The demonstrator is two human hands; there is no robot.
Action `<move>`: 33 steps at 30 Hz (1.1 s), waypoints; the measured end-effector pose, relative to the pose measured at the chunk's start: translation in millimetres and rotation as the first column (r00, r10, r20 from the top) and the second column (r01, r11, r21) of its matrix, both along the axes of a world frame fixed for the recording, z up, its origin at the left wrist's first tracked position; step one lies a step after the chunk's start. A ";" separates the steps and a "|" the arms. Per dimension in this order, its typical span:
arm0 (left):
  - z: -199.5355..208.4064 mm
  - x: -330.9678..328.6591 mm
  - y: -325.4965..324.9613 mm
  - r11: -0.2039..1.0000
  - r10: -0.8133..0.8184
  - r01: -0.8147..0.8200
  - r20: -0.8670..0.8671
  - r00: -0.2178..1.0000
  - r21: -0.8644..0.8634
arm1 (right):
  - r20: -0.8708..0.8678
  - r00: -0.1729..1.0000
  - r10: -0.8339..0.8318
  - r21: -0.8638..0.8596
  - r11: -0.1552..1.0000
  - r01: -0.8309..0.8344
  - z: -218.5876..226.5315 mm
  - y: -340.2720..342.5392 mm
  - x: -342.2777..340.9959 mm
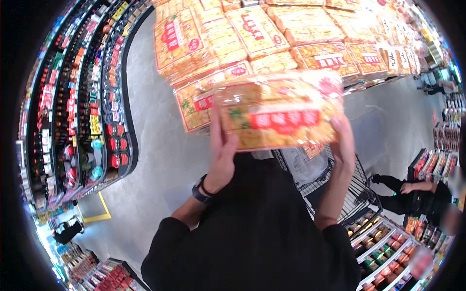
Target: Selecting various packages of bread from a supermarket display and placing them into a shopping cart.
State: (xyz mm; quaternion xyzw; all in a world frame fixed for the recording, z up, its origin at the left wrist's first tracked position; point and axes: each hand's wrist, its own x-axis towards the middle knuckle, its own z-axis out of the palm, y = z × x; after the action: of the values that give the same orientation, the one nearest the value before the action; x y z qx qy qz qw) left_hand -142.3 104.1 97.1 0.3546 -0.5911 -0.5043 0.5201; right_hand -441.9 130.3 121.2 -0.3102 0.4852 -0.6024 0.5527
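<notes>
Between my two hands I hold up a large clear package of pale golden snack pastry [279, 128] with a red printed label. My left hand [222, 157] grips its left end, thumb toward me, a dark watch on the wrist. Around the right end my right hand [343, 143] is closed, its fingers partly hidden by the package. Just beyond is a display pile of similar packages [257, 31], stacked flat and on edge. The held package covers part of the pile's near side and looks slightly blurred.
A wire shopping cart [357, 189] with a clear plastic bag [306, 165] in it stands at my right. Curved shelves of goods [114, 102] run along the left. A person in black [400, 194] is at the far right, near a rack of jars [381, 252].
</notes>
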 end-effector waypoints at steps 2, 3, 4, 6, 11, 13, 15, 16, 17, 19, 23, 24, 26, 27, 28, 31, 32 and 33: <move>-13.5 25.2 -0.2 0.995 0.100 -0.100 -0.056 0.993 -0.006 | 0.001 0.993 0.114 0.038 0.993 -0.114 -8.3 -46.6 42.6; -1.6 34.6 0.0 0.975 0.219 -0.220 0.010 0.976 0.043 | -0.004 0.980 0.198 0.016 0.980 -0.198 -3.0 -61.2 60.5; 3.6 38.1 -4.8 0.951 0.296 -0.301 0.062 0.953 0.078 | -0.083 0.972 0.218 -0.051 0.973 -0.223 -12.2 -69.7 65.4; 14.5 56.4 -8.6 0.942 0.315 -0.321 0.072 0.946 0.093 | -0.390 0.907 0.155 -0.139 0.964 -0.225 -20.0 -88.9 90.1; 1.4 92.3 -35.8 0.932 0.307 -0.311 0.055 0.950 0.187 | -0.482 0.868 0.122 -0.169 0.959 -0.229 -22.0 -104.0 120.7; 8.3 93.6 -44.6 0.929 0.286 -0.264 -0.048 0.957 0.259 | -0.494 0.864 0.100 -0.133 0.973 -0.189 -22.4 -104.6 124.0; 10.3 91.2 -50.7 0.927 0.247 -0.187 -0.156 0.956 0.324 | -0.482 0.871 0.097 -0.130 0.975 -0.180 -41.3 -111.7 122.0; 10.1 91.9 -53.7 0.929 0.250 -0.183 -0.180 0.951 0.323 | -0.483 0.872 0.075 -0.138 0.977 -0.161 -50.3 -114.3 122.2; 10.0 92.5 -57.4 0.930 0.248 -0.175 -0.201 0.948 0.322 | -0.482 0.875 0.050 -0.145 0.980 -0.135 -51.6 -115.2 124.9; 7.1 91.4 -62.3 0.930 0.254 -0.179 -0.210 0.944 0.321 | -0.541 0.841 -0.012 -0.142 0.987 -0.077 -52.2 -112.3 129.6; 7.2 88.0 -63.7 0.909 0.338 -0.236 -0.275 0.900 0.343 | -0.573 0.818 -0.052 -0.252 0.961 -0.116 -59.4 -117.7 128.3; 8.7 86.5 -62.0 0.912 0.323 -0.223 -0.267 0.908 0.344 | -0.597 0.801 -0.034 -0.248 0.958 -0.144 -59.3 -119.8 127.5; 11.5 85.1 -58.3 0.894 0.360 -0.242 -0.286 0.888 0.377 | -0.619 0.785 0.000 -0.225 0.958 -0.177 -56.9 -120.5 126.5; 12.0 86.1 -59.0 0.895 0.352 -0.236 -0.274 0.895 0.378 | -0.610 0.793 -0.007 -0.223 0.961 -0.164 -55.2 -120.3 126.5; 11.8 87.4 -60.2 0.903 0.335 -0.229 -0.262 0.905 0.365 | -0.612 0.791 -0.004 -0.232 0.957 -0.174 -54.0 -119.9 126.6; 13.1 82.4 -59.8 0.874 0.423 -0.410 0.008 0.906 0.261 | -0.630 0.776 -0.035 -0.241 0.959 -0.153 -53.8 -115.9 124.5; 13.6 80.5 -60.3 0.815 0.538 -0.570 0.231 0.811 0.106 | -0.654 0.755 -0.058 -0.249 0.958 -0.142 -54.3 -116.4 122.9; 17.8 79.4 -62.6 0.728 0.681 -0.626 0.397 0.615 -0.279 | -0.650 0.755 -0.085 -0.241 0.966 -0.099 -52.4 -113.8 119.9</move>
State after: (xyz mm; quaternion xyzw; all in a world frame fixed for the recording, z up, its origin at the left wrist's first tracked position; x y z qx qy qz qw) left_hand -63.0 41.4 115.0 0.6273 -0.5564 -0.1428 0.5258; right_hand -322.0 16.5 68.8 -0.5728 0.5635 -0.5117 0.3043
